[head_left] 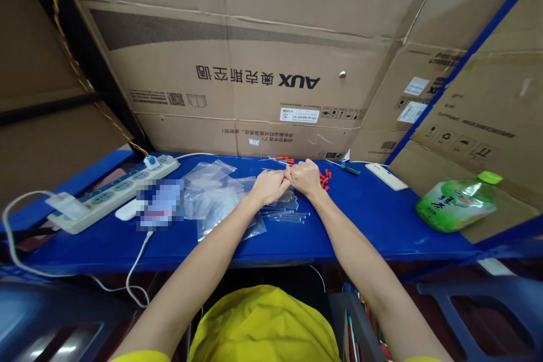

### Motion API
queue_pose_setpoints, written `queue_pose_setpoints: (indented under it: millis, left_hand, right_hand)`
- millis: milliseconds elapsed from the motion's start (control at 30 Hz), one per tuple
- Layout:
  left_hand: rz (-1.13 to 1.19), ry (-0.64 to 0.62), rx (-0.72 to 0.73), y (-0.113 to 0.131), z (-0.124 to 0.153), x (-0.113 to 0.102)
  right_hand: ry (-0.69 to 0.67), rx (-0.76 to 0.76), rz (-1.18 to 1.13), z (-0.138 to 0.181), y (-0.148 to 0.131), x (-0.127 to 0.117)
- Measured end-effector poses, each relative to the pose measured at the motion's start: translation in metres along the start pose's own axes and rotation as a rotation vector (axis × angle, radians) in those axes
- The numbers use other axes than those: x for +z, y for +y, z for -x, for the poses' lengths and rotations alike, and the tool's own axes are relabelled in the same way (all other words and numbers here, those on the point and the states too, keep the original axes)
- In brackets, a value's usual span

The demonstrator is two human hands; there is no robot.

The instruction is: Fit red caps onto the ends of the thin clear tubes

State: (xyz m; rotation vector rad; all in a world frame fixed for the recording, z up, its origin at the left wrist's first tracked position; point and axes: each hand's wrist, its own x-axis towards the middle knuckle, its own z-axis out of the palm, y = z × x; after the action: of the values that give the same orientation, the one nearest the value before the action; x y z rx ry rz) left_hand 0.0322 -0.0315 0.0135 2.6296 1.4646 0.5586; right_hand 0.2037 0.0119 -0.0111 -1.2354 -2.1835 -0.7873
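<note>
My left hand [269, 185] and my right hand [304, 177] meet over the middle of the blue shelf [373, 220], fingers curled and pinched together at a small item I cannot make out. Just below them lies a row of thin clear tubes [286, 210]. Small red caps [324, 177] are scattered right beside my right hand, with more red caps [285, 159] behind the hands. Clear plastic bags [216, 198] lie left of my left hand.
A white power strip [112, 192] with cables sits at the left, next to a white charger [127, 210]. A green-handled screwdriver [348, 168], a white flat device [386, 176] and a green drink bottle [458, 202] lie to the right. Cardboard boxes [254, 56] wall the back.
</note>
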Motion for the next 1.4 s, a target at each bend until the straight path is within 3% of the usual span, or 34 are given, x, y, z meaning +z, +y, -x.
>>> queue_pose_setpoints:
  millis: [200,467,800,1033,1233,1400]
  left_hand:
    - [0.106,0.06,-0.054,0.002,0.0,-0.001]
    - [0.141,0.0,-0.145,-0.007,-0.006,0.007]
    - [0.171,-0.024,-0.154,-0.007,-0.009,0.005]
    - [0.221,0.035,-0.179,0.004,-0.01,0.004]
    - [0.4,0.017,0.001,0.004,-0.015,0.007]
    - [0.491,0.005,0.096,-0.001,-0.017,0.012]
  right_hand:
    - [-0.052,0.037,0.01,-0.003,-0.005,-0.005]
    - [-0.21,0.004,-0.007,-0.004,-0.007,-0.003]
    - [-0.206,0.025,0.002,-0.004,-0.009,-0.001]
    - [-0.109,0.055,-0.009,-0.003,0.003,0.001]
    - [0.058,0.099,-0.03,0.002,0.02,0.001]
    - [0.092,0.11,-0.038,0.005,0.027,-0.001]
